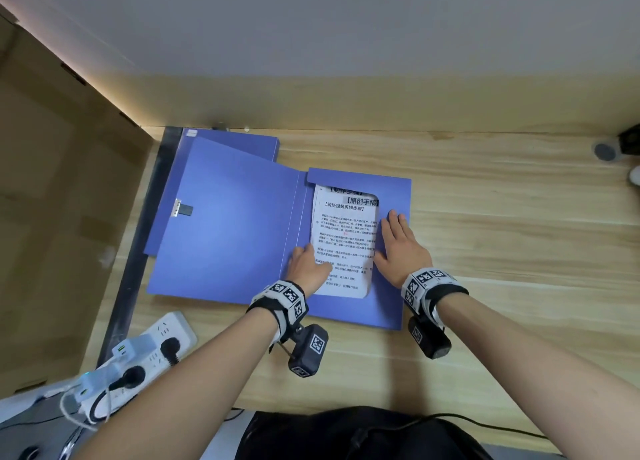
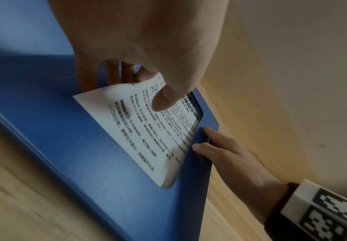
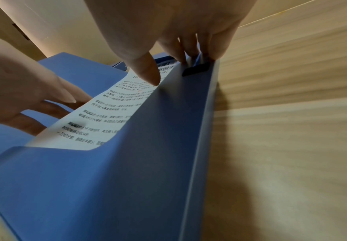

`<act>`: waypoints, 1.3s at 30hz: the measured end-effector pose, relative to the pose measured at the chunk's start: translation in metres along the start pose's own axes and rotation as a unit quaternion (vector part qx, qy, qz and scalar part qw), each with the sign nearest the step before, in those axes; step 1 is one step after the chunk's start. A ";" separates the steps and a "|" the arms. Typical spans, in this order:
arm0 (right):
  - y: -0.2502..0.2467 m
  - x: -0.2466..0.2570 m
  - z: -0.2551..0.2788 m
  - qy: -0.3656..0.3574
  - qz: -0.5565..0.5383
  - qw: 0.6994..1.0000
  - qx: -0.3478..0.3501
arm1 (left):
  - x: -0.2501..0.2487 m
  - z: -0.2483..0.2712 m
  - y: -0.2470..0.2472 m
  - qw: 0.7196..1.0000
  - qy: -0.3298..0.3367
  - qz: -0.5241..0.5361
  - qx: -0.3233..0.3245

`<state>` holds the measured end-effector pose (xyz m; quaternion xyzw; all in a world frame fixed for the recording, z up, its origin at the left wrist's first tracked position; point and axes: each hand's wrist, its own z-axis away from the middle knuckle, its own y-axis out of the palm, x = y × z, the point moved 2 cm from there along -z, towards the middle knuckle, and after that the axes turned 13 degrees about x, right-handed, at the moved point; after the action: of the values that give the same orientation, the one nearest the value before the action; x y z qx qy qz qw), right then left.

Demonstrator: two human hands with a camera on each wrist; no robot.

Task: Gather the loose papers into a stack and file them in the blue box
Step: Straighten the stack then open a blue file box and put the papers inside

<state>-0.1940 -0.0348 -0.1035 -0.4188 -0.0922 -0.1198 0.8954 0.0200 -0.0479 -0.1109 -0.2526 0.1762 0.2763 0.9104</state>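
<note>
The blue box [image 1: 242, 217] is lying opened flat on the wooden desk [image 1: 502, 234], lid spread out to the left, tray half to the right. The papers [image 1: 343, 237] are sitting as one stack inside the tray half, printed side up, tucked under the blue flaps at the top, right and near edges. In the left wrist view the left edge of the papers [image 2: 147, 135] is being lifted slightly off the box floor.

The left hand [image 1: 308, 265] is being held at the stack's left edge: thumb on top of the sheet, fingers curled underneath, so the papers are being pinched. The thumb [image 2: 166, 97] is seen pressing on the print in the left wrist view, with fingers [image 2: 112, 73] behind the paper edge.

The right hand [image 1: 401, 248] is being laid flat on the right flap [image 1: 394, 286], fingers straight and apart, nothing gripped. In the right wrist view the fingertips [image 3: 217, 50] are touching the flap near a small dark tab [image 3: 196, 69], with the thumb [image 3: 147, 71] pointing down toward the papers [image 3: 114, 110].

A second blue folder [image 1: 242, 144] is lying partly under the lid at the far left. A white power strip [image 1: 145, 352] with plugs is sitting at the near left corner, well apart from the box.
</note>
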 end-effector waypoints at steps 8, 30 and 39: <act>0.003 -0.011 0.010 -0.025 0.000 1.000 0.009 | 0.010 0.015 0.005 0.999 0.020 -0.006 -0.028; -0.035 -0.021 0.020 0.016 0.024 0.998 0.061 | 0.053 0.084 -0.153 0.963 -0.175 0.035 -0.203; -0.039 -0.042 0.034 0.080 -0.116 0.989 0.033 | -0.042 0.116 -0.162 0.978 0.090 0.043 -0.183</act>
<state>-0.2475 -0.0267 -0.0650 -0.3643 -0.0720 -0.2525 0.8935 0.1042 -0.1166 0.0612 -0.4311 0.2143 0.3192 0.8163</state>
